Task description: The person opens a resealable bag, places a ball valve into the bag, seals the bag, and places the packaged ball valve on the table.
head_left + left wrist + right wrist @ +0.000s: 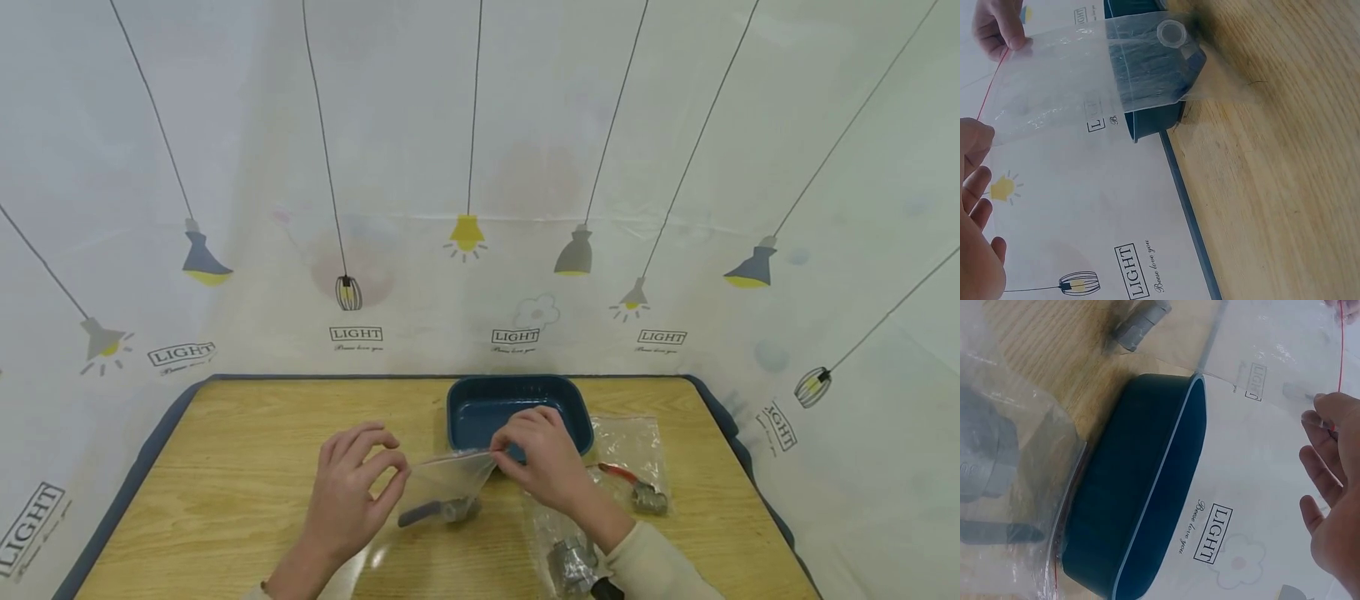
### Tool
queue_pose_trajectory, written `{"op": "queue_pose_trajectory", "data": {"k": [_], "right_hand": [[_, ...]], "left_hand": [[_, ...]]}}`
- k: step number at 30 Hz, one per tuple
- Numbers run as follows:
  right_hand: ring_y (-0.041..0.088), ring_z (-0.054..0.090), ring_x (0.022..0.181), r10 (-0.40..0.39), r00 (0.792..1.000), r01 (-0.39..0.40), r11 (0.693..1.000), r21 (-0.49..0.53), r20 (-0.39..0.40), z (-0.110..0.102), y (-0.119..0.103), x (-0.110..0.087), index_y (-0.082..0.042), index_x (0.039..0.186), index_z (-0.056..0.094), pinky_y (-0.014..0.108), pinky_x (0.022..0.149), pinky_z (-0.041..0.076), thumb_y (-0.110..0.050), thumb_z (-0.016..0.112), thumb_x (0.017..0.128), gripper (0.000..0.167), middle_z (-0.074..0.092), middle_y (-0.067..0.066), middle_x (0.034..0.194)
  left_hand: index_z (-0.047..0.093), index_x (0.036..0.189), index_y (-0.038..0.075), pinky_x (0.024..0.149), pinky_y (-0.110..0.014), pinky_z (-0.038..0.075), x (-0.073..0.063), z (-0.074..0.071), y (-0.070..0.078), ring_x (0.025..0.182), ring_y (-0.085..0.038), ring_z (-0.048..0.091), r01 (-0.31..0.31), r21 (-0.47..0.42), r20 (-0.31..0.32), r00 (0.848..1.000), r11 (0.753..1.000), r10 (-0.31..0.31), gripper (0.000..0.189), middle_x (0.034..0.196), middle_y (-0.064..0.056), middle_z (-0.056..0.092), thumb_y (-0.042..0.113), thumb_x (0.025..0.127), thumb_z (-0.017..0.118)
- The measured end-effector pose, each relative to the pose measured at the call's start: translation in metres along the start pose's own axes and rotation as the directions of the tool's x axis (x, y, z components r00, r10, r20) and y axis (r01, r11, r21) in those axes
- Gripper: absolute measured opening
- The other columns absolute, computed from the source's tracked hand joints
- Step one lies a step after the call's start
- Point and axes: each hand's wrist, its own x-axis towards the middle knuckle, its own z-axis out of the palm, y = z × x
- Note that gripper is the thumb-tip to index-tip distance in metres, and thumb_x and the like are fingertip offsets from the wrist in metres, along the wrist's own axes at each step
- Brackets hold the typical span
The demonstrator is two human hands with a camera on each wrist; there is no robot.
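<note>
A clear zip bag (450, 479) with a red seal line hangs stretched between both hands. My left hand (348, 483) pinches one top corner with thumb and forefinger. The other corner is pinched by my right hand (543, 458). Inside, low in the bag, lies a grey pipe valve (459, 510) with a blue-grey lever handle (420, 513). In the left wrist view the same bag (1054, 81) spans from hand to hand, the blue handle (1195, 67) showing through the plastic. From the right wrist, the valve (1143, 325) appears near the top.
A dark blue tray (457, 417) stands at the table's back, just beyond the hands. On the right lie a bagged valve (648, 497) with a red handle and another bagged grey valve (572, 562) with a dark handle, beneath my right forearm. Printed sheeting surrounds the wooden table (247, 483).
</note>
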Motion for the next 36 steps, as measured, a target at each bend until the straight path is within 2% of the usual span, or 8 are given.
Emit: {"op": "queue_pose_trajectory", "data": {"k": [11, 17, 28, 36], "right_hand": [[0.006, 0.059, 0.092, 0.026, 0.999, -0.026, 1.000, -0.017, 0.018, -0.0033, 0.0033, -0.0009, -0.030, 0.082, 0.066, 0.038, 0.093, 0.043, -0.023, 0.075, 0.084, 0.012, 0.065, -0.019, 0.082], [0.006, 0.059, 0.094, 0.064, 0.995, -0.063, 0.998, -0.012, 0.070, -0.0036, 0.0046, -0.0014, -0.030, 0.084, 0.067, 0.039, 0.095, 0.042, -0.026, 0.073, 0.086, 0.008, 0.066, -0.019, 0.083], [0.007, 0.059, 0.096, 0.072, 0.994, -0.074, 0.997, 0.022, 0.076, -0.0046, 0.0068, -0.0015, -0.029, 0.085, 0.067, 0.041, 0.097, 0.042, -0.025, 0.076, 0.083, 0.010, 0.065, -0.018, 0.085], [0.009, 0.059, 0.099, 0.113, 0.987, -0.113, 0.994, -0.008, 0.113, -0.0051, 0.0032, 0.0021, -0.026, 0.089, 0.066, 0.041, 0.098, 0.041, -0.025, 0.072, 0.088, 0.006, 0.066, -0.017, 0.089]], "left_hand": [[0.065, 0.075, 0.021, 0.092, -0.047, 0.035, 0.0012, -0.0026, 0.0021, 0.113, -0.026, 0.056, -0.007, -0.001, -0.003, 1.000, 1.000, 0.007, 0.013, 0.100, 0.002, 0.065, 0.014, 0.073, 0.076], [0.065, 0.074, 0.021, 0.093, -0.046, 0.034, -0.0001, -0.0021, 0.0018, 0.113, -0.026, 0.055, 0.006, 0.001, 0.010, 1.000, 1.000, -0.006, 0.012, 0.099, 0.002, 0.065, 0.016, 0.074, 0.075], [0.066, 0.074, 0.021, 0.092, -0.046, 0.036, -0.0003, -0.0037, 0.0001, 0.112, -0.025, 0.057, 0.001, 0.029, -0.031, 1.000, 1.000, 0.000, 0.020, 0.099, 0.003, 0.065, 0.014, 0.069, 0.083], [0.069, 0.074, 0.020, 0.093, -0.046, 0.035, -0.0002, -0.0038, -0.0008, 0.113, -0.026, 0.056, 0.024, 0.044, -0.014, 1.000, 0.999, -0.023, 0.017, 0.100, 0.002, 0.067, 0.013, 0.069, 0.084]]}}
